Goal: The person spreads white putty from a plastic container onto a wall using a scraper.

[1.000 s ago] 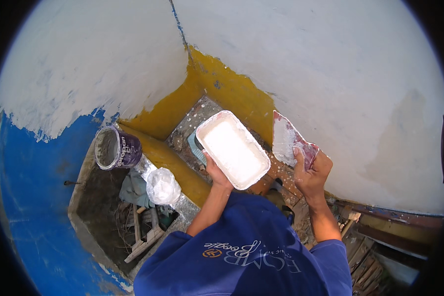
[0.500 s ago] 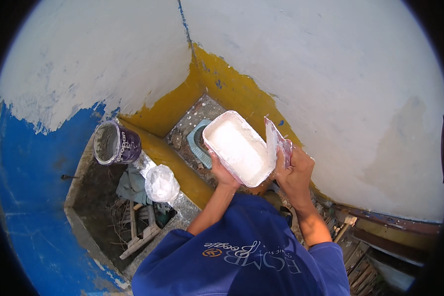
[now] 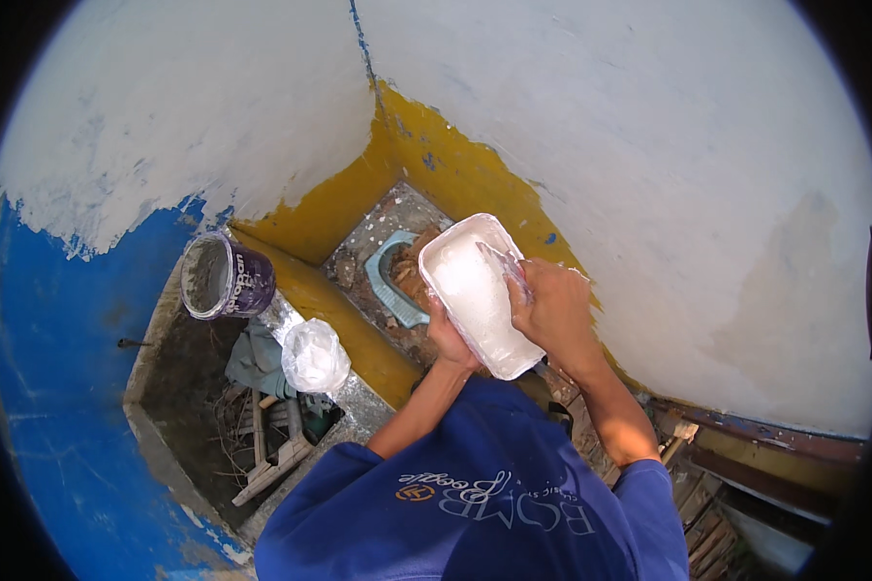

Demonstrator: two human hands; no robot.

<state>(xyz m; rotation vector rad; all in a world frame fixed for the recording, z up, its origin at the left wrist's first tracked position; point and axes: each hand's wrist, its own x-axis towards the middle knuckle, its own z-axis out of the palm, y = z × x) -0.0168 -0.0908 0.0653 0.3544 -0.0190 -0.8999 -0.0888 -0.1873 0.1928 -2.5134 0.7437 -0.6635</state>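
left hand (image 3: 448,337) holds tub (image 3: 513,365) | right hand (image 3: 558,308) holds scraper (image 3: 506,264) | bag (image 3: 315,356) on ledge (image 3: 368,414) | yellow-white wall (image 3: 499,160) | speckled floor (image 3: 397,208)

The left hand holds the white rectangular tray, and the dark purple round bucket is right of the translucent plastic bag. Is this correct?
Not entirely: the left hand holds the tray, but the head view shows the bucket to the left of the bag.

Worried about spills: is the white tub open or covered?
Open: no lid covers the tub, and white paste shows inside it, beside the right hand.
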